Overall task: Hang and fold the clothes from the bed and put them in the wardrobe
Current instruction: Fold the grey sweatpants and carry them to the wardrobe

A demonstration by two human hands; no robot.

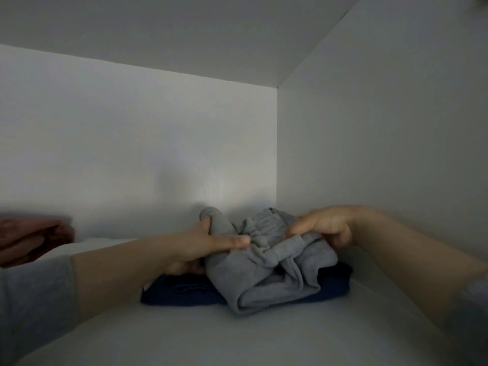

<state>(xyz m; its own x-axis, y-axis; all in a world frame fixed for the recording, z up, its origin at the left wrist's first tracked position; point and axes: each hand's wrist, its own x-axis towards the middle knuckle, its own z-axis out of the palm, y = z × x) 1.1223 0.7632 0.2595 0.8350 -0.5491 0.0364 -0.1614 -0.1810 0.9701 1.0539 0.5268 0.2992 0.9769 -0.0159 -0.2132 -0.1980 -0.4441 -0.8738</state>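
Observation:
A folded grey garment [266, 273] lies on top of a folded dark blue garment [182, 291] on a white wardrobe shelf [237, 336], close to the back right corner. My left hand [208, 244] grips the grey garment's left side, thumb on top and fingers tucked underneath. My right hand [324, 225] holds its right rear part, fingers curled into the fabric. Both forearms reach in from the front.
The wardrobe's back wall [137, 154] and right side wall [383, 154] close in the compartment, with a panel overhead. A reddish-brown folded item [34, 239] sits blurred at the far left of the shelf.

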